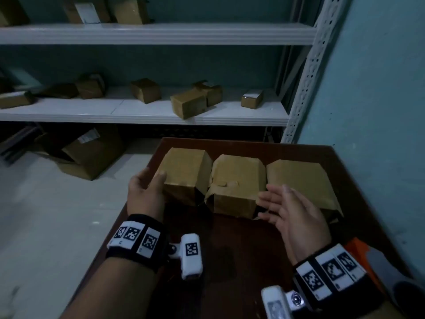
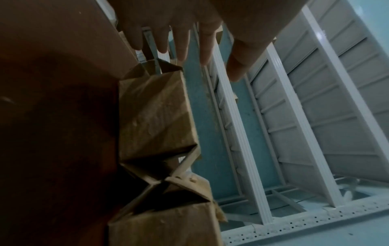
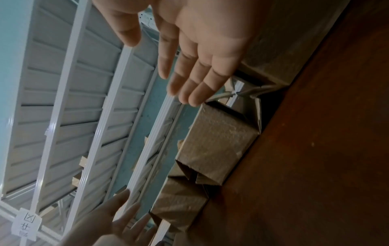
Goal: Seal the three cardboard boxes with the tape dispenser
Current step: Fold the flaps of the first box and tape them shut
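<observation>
left box [image 1: 187,173] | middle box [image 1: 234,180] | right box [image 1: 299,180] | brown cardboard, side by side, tape dispenser [image 1: 386,268] near edge

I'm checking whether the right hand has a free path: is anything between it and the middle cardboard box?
Nothing visible. The right hand hovers open beside the middle box, its fingers near the box's near right corner, with only air between.
</observation>
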Demonstrator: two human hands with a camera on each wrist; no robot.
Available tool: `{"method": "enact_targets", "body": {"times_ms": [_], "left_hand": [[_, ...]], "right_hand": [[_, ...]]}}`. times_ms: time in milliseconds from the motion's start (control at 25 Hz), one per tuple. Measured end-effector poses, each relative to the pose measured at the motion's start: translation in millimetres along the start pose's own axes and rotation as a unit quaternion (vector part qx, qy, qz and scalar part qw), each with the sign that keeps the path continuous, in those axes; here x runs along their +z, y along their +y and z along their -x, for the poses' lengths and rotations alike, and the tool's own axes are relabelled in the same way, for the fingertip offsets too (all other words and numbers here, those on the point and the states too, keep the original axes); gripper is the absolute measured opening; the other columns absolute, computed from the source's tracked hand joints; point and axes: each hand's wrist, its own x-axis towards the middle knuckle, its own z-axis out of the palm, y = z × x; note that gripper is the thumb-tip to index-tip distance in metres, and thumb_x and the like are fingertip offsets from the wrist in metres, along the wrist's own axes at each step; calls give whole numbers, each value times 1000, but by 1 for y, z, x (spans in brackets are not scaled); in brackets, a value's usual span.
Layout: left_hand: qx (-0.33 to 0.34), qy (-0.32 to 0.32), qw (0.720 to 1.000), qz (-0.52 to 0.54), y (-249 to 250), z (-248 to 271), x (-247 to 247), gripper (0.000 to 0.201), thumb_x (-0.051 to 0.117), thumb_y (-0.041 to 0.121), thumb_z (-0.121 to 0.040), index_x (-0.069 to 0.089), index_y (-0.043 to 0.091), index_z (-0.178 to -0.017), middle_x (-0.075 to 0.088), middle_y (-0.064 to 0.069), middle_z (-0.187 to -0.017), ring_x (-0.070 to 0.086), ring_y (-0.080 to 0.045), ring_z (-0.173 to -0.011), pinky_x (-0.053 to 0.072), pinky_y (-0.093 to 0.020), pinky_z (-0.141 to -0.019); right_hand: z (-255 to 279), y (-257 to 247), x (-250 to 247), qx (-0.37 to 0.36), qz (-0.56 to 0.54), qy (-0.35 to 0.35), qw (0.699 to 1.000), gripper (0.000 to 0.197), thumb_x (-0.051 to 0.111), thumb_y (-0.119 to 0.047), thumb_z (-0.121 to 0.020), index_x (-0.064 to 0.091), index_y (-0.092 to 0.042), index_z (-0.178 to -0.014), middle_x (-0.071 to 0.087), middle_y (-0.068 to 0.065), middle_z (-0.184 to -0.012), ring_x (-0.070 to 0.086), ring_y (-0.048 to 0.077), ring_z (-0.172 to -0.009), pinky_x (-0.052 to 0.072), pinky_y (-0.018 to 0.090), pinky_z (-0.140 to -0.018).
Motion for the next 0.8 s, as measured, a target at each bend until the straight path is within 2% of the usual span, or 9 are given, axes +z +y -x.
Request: {"method": "enact_targets", "body": {"times_ms": [120,200,320,440,560,640,720,800], "left_hand": [[-17,-58,998,-23,-5,-6,2,52,76,41,-91,57,43,-140,65,8,-133,64,-21,-120,53,-51,-105],[7,-91,991,-96,-10,-12,4,50,72,48,-91,58,50,-139,59,6,-146,59,-22,-130,49,-52,-110],[31,-137,958,-251,-16,-13,4,46,66,56,-93,55,54,-138,42,4,-159,48,-26,-141,43,-54,-115],[37,-117,948,-294,-16,-6,0,37,63,60,-94,58,54,-130,50,2,-147,56,-26,-127,51,-53,-106],[53,-82,933,-346,-13,-2,-9,22,55,71,-90,59,55,-104,63,1,-121,62,-29,-110,56,-54,-95],[60,-82,925,-366,-8,5,-16,21,61,67,-90,58,48,-97,65,3,-114,64,-28,-106,57,-54,-92],[20,-88,935,-343,-4,13,-21,30,73,61,-87,56,40,-102,65,4,-116,66,-24,-102,58,-51,-90],[-42,-89,943,-317,-2,20,-28,62,81,61,-79,50,31,-123,60,-1,-129,65,-28,-109,57,-52,-95]], "right_hand": [[0,9,2,28,27,-50,998,85,68,-86,-72,69,-20,-126,77,5,-120,73,22,-114,60,40,-86],[3,11,5,32,25,-62,997,94,68,-92,-64,69,-21,-126,77,3,-122,73,21,-116,59,43,-90],[6,9,5,25,23,-66,997,98,68,-94,-60,70,-21,-125,77,3,-120,74,21,-114,59,45,-90],[12,6,7,25,16,-70,997,94,68,-91,-64,70,-18,-123,78,5,-118,74,22,-112,60,46,-89],[19,2,11,29,16,-65,997,65,59,-68,-87,71,-14,-120,79,7,-113,76,23,-109,60,50,-90],[25,0,16,37,23,-73,996,59,56,-58,-85,71,-13,-119,79,6,-111,76,22,-106,61,48,-90],[31,2,21,39,26,-85,995,60,57,-60,-82,72,-13,-117,79,6,-111,76,22,-106,61,46,-88],[36,5,27,46,28,-96,994,61,58,-61,-80,72,-14,-116,79,6,-112,76,21,-106,61,45,-87]]}}
